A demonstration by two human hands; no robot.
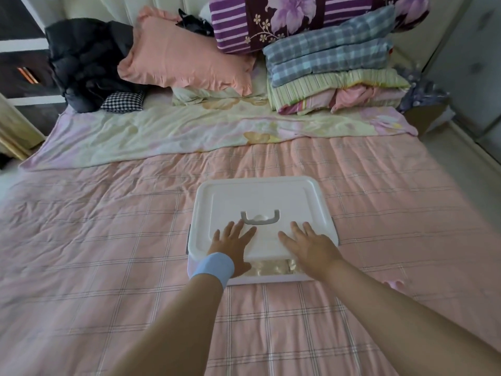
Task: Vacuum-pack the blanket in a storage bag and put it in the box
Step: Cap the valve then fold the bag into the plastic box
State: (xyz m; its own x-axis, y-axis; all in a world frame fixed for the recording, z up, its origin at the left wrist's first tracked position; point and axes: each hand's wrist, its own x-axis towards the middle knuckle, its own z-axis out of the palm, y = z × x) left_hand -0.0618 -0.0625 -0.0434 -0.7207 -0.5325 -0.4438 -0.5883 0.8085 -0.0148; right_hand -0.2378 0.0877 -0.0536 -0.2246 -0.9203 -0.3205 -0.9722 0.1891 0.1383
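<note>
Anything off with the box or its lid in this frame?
Nothing plainly wrong. The white lid lies square on the storage box, with the left hand and right hand flat on it. A shiny bag shows under the lid's near edge; whether through a clear wall or a gap, I cannot tell.

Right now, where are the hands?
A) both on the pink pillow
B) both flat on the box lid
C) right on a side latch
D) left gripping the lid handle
B: the left hand and the right hand lie with straight fingers on the white lid, neither curled round the grey handle.
</note>
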